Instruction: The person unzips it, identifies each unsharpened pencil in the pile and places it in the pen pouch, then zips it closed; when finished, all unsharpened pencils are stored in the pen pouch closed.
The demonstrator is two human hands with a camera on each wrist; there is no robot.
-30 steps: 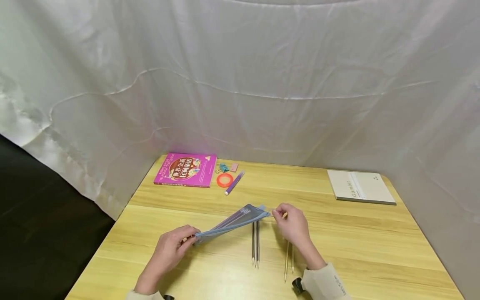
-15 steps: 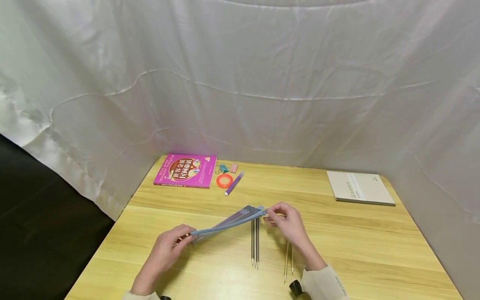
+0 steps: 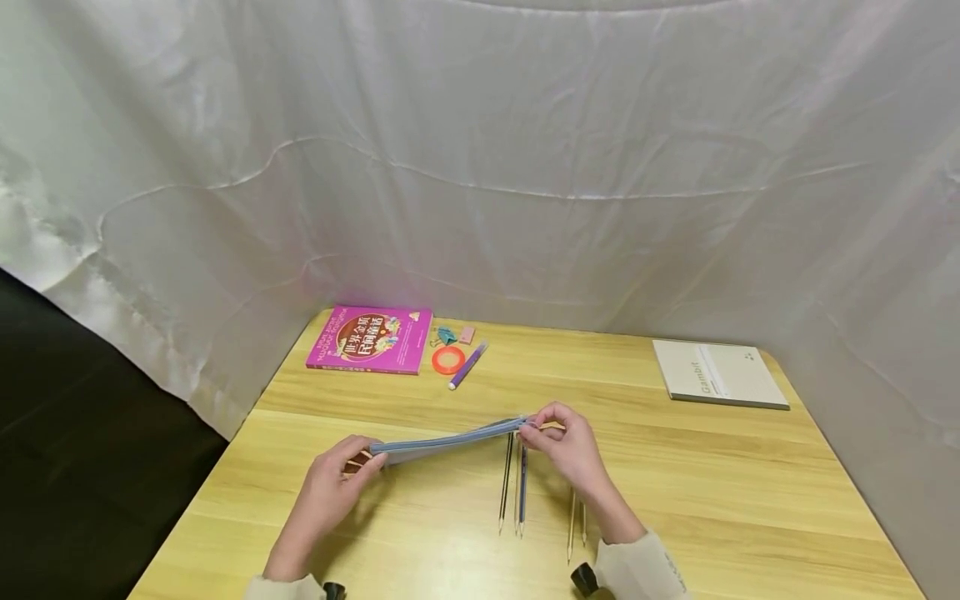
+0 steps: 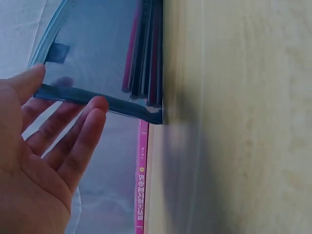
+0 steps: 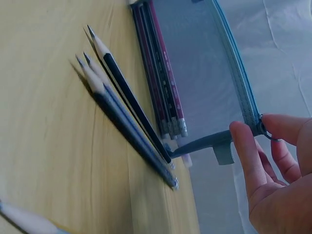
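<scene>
A see-through pencil pouch (image 3: 450,442) with a blue zip along its top edge is held up on edge between both hands, close over the table. Several pencils (image 5: 163,73) lie inside along its bottom. My left hand (image 3: 327,487) pinches the left end, thumb on the near side of the corner and fingers behind. At the other end, my right hand (image 3: 573,454) pinches the zip's end, where a ring pull (image 5: 265,129) shows in the right wrist view. Dark pencils (image 3: 522,492) lie loose below the pouch's right end, points toward me.
Wood-coloured pencils (image 3: 572,529) lie beneath my right forearm. Farther back sit a pink book (image 3: 371,340), a teal clip (image 3: 447,335), a pink eraser (image 3: 467,335), an orange-red ring (image 3: 448,360) and a purple marker (image 3: 467,367). A white notebook (image 3: 720,373) lies far right.
The pouch has turned from slanted to more edge-up, and its left end has risen. My right hand has moved slightly left. The dark pencils have shifted and spread apart.
</scene>
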